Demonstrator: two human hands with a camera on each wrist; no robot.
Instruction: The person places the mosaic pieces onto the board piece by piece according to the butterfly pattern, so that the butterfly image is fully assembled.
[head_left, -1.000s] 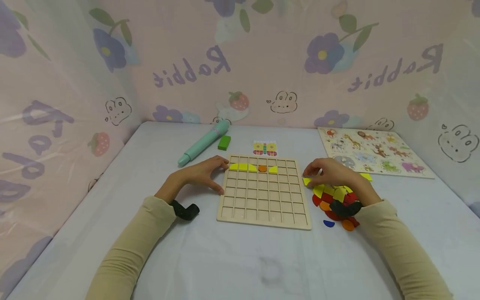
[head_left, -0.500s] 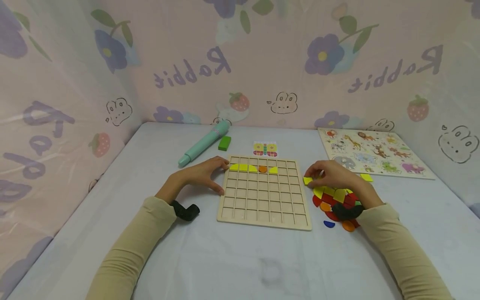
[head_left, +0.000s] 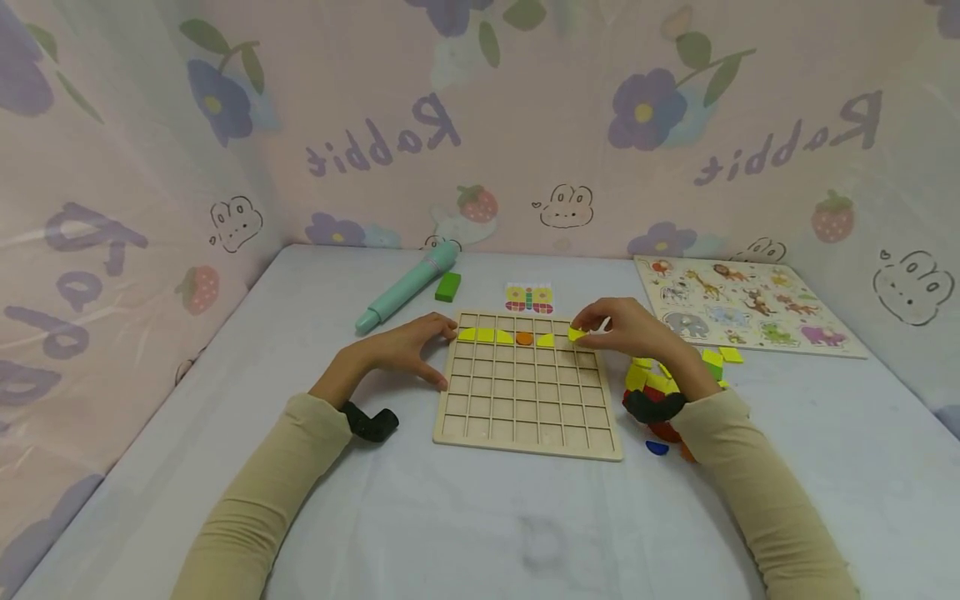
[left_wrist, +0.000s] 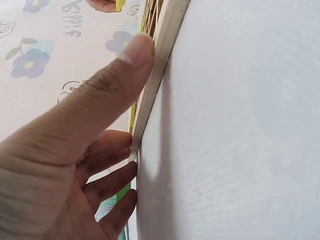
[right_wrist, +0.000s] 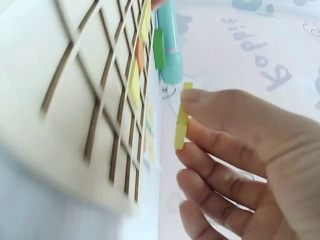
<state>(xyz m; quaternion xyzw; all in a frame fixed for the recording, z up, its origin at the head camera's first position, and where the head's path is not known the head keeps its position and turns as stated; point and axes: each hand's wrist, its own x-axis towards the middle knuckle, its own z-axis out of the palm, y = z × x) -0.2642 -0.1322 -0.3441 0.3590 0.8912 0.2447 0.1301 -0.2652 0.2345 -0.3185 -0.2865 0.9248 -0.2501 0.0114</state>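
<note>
Between thumb and fingers, my right hand (head_left: 626, 327) pinches a small yellow tile (right_wrist: 182, 117), held over the top right of the wooden grid board (head_left: 525, 392). The right wrist view shows the tile edge-on, apart from the board. My left hand (head_left: 401, 346) rests against the board's left edge, thumb and fingers spread along it; the left wrist view shows the thumb (left_wrist: 107, 92) touching the rim. In the board's second row lie several yellow pieces (head_left: 486, 335), with an orange round piece (head_left: 525, 338) among them.
Right of the board is a pile of coloured pieces (head_left: 652, 383), partly hidden by the right wrist, with a blue half-round (head_left: 657, 448) nearby. Behind stand a butterfly pattern card (head_left: 529, 297), a green block (head_left: 447, 287), a mint-green tube (head_left: 408, 287) and an animal puzzle board (head_left: 750, 304).
My right hand has picked up the yellow tile beside the board and carried it left and away from me, over the board's top right. The left hand stays put.
</note>
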